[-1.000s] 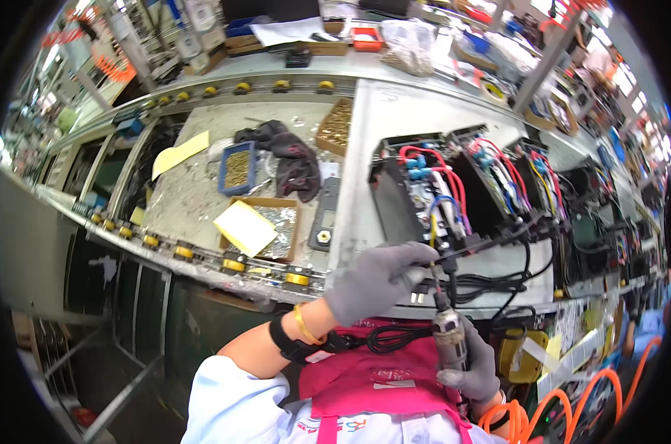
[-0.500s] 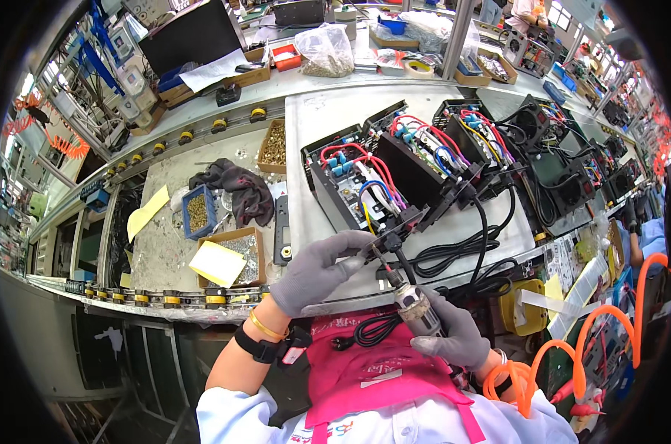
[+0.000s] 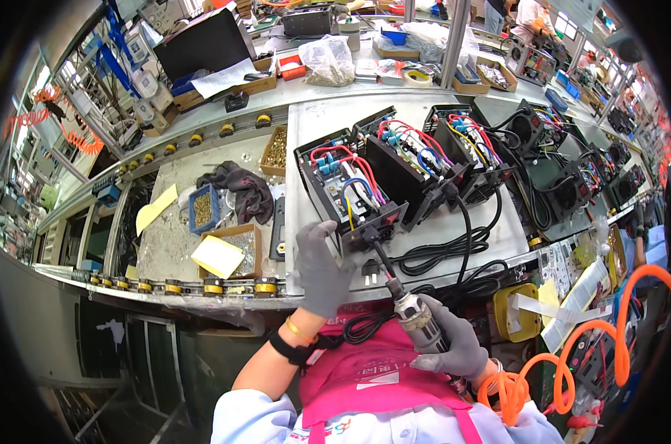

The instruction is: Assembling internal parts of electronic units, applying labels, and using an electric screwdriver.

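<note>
My right hand (image 3: 457,340), in a grey glove, is wrapped round a silver air screwdriver (image 3: 420,320) whose tip points up and away from me. My gloved left hand (image 3: 324,270) is just left of the front corner of the nearest black metal power unit (image 3: 343,185), fingers raised and apart, with nothing seen in it. That unit lies open on top, showing red, blue and yellow wires. A black power cable (image 3: 382,255) comes from its front panel, close to the screwdriver tip. Two similar units, a middle one (image 3: 406,159) and a right one (image 3: 465,140), stand beside it.
Coiled black cables (image 3: 446,248) lie before the units. Left are a blue screw bin (image 3: 201,209), a dark cloth (image 3: 239,189), a cardboard box of screws (image 3: 275,150) and yellow paper (image 3: 218,255). An orange coiled air hose (image 3: 565,362) hangs right, near a yellow bin (image 3: 517,314).
My left hand has left the unit's front panel and moved slightly down, its fingers lifting apart. The screwdriver has dropped back a little from the panel. The nearest unit has shifted slightly in view.
</note>
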The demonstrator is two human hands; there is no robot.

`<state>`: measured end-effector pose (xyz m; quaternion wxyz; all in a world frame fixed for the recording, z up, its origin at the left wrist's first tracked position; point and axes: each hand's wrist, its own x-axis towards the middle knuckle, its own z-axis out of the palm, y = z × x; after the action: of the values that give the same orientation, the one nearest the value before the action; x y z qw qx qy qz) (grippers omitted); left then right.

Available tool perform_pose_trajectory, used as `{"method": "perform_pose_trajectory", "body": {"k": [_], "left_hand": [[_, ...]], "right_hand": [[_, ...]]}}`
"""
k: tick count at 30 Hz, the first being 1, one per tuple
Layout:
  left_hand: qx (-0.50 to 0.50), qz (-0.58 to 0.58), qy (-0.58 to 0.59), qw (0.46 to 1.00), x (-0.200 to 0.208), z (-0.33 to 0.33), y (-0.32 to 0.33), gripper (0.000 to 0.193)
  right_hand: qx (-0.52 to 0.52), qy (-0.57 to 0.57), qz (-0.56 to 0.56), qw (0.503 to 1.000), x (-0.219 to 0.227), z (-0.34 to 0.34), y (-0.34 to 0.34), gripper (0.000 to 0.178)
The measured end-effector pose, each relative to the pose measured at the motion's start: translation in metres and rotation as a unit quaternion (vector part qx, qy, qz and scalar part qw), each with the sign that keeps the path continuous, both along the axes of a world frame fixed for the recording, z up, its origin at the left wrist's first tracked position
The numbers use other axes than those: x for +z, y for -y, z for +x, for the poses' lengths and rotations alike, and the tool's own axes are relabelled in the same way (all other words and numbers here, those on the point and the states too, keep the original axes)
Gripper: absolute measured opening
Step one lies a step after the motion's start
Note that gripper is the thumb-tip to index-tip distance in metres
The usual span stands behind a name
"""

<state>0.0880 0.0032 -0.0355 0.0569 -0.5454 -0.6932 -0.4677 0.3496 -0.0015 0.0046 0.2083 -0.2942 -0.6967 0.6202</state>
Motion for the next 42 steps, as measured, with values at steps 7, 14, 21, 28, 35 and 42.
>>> {"method": "perform_pose_trajectory", "body": {"k": [7,14,21,28,35,42], "left_hand": [[-0.073,0.008,0.022,0.997,-0.002,-0.021,-0.025,0.097],[-0.057,-0.017,-0.039,0.998,-0.001,-0.059,-0.057,0.089],[0.016,-0.059,0.083,0.995,-0.023,-0.058,-0.045,0.082],[-0.038,-0.26,0.036,0.964,-0.05,-0.052,-0.003,0.035],[-0.126,-0.328,-0.084,0.932,-0.075,-0.056,-0.014,0.017],[-0.126,-0.389,-0.12,0.905,-0.06,-0.071,-0.001,0.011]], "right_hand": [[-0.046,-0.074,-0.109,0.99,-0.007,0.027,-0.008,0.098],[-0.037,-0.11,-0.152,0.982,-0.008,0.03,-0.007,0.099],[-0.041,-0.117,-0.145,0.982,-0.016,0.038,-0.004,0.101],[-0.1,-0.151,-0.202,0.963,-0.004,0.044,0.004,0.099],[-0.072,-0.134,-0.169,0.974,-0.018,0.058,0.002,0.088],[-0.097,-0.127,-0.146,0.976,-0.018,0.067,0.002,0.09]]}}
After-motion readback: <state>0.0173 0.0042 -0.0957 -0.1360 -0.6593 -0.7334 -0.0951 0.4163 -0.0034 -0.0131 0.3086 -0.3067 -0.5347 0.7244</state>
